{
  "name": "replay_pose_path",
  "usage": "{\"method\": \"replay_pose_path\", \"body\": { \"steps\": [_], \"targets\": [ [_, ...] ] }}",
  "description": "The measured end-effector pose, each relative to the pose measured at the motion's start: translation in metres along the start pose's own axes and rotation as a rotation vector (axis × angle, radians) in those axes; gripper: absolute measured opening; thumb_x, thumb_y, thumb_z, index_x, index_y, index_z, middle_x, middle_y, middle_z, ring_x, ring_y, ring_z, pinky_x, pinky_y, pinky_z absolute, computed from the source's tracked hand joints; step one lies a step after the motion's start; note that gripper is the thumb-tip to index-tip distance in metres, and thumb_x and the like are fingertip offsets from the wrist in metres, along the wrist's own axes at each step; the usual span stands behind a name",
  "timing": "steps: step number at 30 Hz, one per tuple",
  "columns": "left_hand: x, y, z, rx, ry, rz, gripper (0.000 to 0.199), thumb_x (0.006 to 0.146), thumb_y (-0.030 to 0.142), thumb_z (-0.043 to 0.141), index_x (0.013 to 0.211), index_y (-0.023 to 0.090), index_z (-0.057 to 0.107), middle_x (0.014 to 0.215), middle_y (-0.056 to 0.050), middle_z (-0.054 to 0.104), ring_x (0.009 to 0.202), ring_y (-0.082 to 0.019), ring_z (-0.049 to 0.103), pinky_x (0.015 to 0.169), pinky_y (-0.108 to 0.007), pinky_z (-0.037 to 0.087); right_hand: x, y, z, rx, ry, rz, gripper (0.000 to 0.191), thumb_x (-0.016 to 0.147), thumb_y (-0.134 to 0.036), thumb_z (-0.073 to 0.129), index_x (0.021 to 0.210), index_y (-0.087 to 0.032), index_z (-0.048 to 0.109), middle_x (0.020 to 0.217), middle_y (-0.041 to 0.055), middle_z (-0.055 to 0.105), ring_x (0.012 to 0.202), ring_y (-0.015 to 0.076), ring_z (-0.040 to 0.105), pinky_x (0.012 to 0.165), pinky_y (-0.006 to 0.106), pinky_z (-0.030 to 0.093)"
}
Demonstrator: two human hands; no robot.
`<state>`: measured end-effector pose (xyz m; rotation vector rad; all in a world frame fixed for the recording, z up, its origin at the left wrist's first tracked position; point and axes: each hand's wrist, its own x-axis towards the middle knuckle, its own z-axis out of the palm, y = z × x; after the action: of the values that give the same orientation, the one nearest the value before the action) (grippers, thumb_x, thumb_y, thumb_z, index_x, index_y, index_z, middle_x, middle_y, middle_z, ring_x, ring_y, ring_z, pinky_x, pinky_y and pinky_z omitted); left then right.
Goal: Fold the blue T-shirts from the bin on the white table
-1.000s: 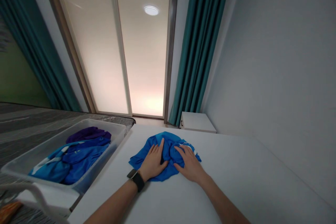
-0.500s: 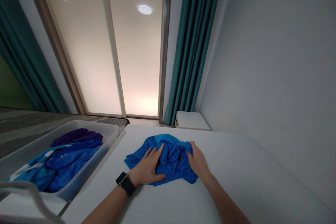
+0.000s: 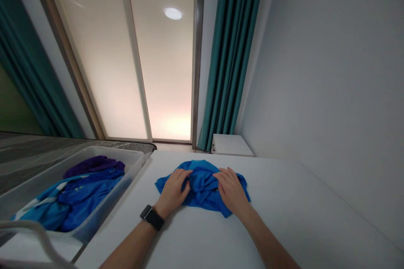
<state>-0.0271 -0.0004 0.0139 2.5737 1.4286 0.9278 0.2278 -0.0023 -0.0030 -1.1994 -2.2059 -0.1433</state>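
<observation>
A crumpled blue cloth lies on the white table. On its left part rests my left hand, the fingers curved with the thumb apart from them; a black watch is on that wrist. My right hand lies over the cloth's right part, palm down and fingers spread a little. Both hands touch the fabric, and neither is seen closed round it. What lies under the palms is hidden.
A translucent plastic bin left of the table holds blue and purple clothes. A pale curved bar crosses the lower left corner. Beyond the table's far edge stands a small white cabinet, with a wall on the right.
My right hand has let go of the cloth's right edge and lies on top of it. My left hand has shifted up and left, its fingers more curved. The cloth's shape has changed.
</observation>
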Motion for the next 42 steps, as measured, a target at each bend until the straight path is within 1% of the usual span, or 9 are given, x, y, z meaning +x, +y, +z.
{"method": "replay_pose_path", "body": {
  "steps": [3,10,17,22,27,31,36,39,42],
  "targets": [
    [-0.003,0.011,0.006,-0.041,-0.029,-0.035,0.025,0.092,0.028,0.046,0.112,0.018,0.058,0.102,-0.009,0.062,0.099,-0.025,0.059,0.092,-0.043,0.048,0.001,-0.020,0.014,0.022,-0.122,-0.001,0.052,0.088,-0.029,0.057,0.139,-0.022,0.047,0.136,0.0122,0.053,0.126,0.0288,0.045,0.104,0.047,0.037],
    [-0.012,-0.001,0.024,-0.032,-0.192,-0.043,0.089,0.080,0.039,0.067,0.153,0.021,0.019,0.145,-0.016,0.041,0.134,-0.032,0.038,0.109,-0.053,0.034,0.002,-0.007,0.015,-0.119,-0.150,0.195,0.017,0.088,-0.014,0.049,0.098,-0.021,0.061,0.101,0.0076,0.066,0.099,0.0254,0.058,0.084,0.037,0.042],
    [-0.010,-0.021,0.004,-0.053,-0.357,0.088,0.061,0.082,0.037,0.065,0.141,0.029,0.048,0.146,-0.011,0.043,0.134,-0.033,0.039,0.110,-0.053,0.034,-0.012,0.058,-0.008,-0.151,-0.030,0.619,0.027,0.096,-0.018,0.032,0.111,-0.021,0.054,0.083,0.0042,0.070,0.075,0.0197,0.064,0.070,0.029,0.040],
    [-0.012,-0.011,-0.006,-0.009,-0.312,0.102,0.058,0.085,0.030,0.061,0.141,0.027,0.046,0.146,-0.010,0.042,0.133,-0.031,0.038,0.110,-0.051,0.034,-0.020,0.068,-0.007,-0.222,-0.063,0.504,0.033,0.091,-0.014,0.038,0.119,-0.016,0.057,0.093,0.0105,0.069,0.091,0.0255,0.062,0.082,0.037,0.042],
    [-0.011,0.016,-0.005,0.063,-0.294,0.137,0.023,0.087,0.016,0.050,0.104,0.023,0.063,0.116,-0.007,0.058,0.108,-0.025,0.051,0.095,-0.044,0.042,-0.007,0.028,-0.009,-0.089,0.084,0.175,0.051,0.083,-0.003,0.038,0.126,-0.020,0.057,0.115,0.0108,0.063,0.111,0.0254,0.053,0.099,0.045,0.038],
    [-0.010,0.030,-0.005,0.023,-0.358,0.124,0.017,0.078,0.011,0.047,0.088,0.021,0.057,0.097,-0.005,0.059,0.094,-0.022,0.052,0.087,-0.039,0.041,-0.003,-0.005,0.007,0.046,-0.098,-0.058,0.052,0.082,0.001,0.038,0.121,-0.023,0.061,0.122,0.0050,0.064,0.121,0.0212,0.050,0.109,0.043,0.032],
    [-0.009,0.035,-0.014,-0.013,-0.374,0.103,0.019,0.067,0.010,0.048,0.082,0.021,0.052,0.089,-0.003,0.059,0.091,-0.022,0.051,0.086,-0.037,0.039,-0.008,-0.017,0.023,-0.030,-0.224,0.021,0.044,0.087,-0.005,0.042,0.122,-0.024,0.060,0.133,0.0061,0.059,0.119,0.0227,0.052,0.095,0.038,0.041],
    [-0.008,0.034,-0.018,-0.083,-0.418,0.091,0.012,0.081,0.014,0.043,0.077,0.020,0.053,0.081,-0.002,0.060,0.081,-0.019,0.053,0.078,-0.031,0.040,-0.005,-0.016,0.018,-0.105,-0.221,0.088,0.042,0.088,-0.007,0.044,0.124,-0.023,0.058,0.127,0.0075,0.062,0.112,0.0243,0.055,0.091,0.039,0.041],
    [-0.006,0.031,-0.017,-0.181,-0.449,0.042,0.032,0.097,0.024,0.031,0.079,0.021,0.057,0.078,-0.002,0.062,0.073,-0.016,0.056,0.071,-0.027,0.041,0.003,-0.016,0.008,-0.158,-0.187,0.105,0.037,0.089,-0.008,0.044,0.119,-0.021,0.061,0.110,0.0091,0.067,0.103,0.0247,0.057,0.089,0.040,0.040]
  ]
}}
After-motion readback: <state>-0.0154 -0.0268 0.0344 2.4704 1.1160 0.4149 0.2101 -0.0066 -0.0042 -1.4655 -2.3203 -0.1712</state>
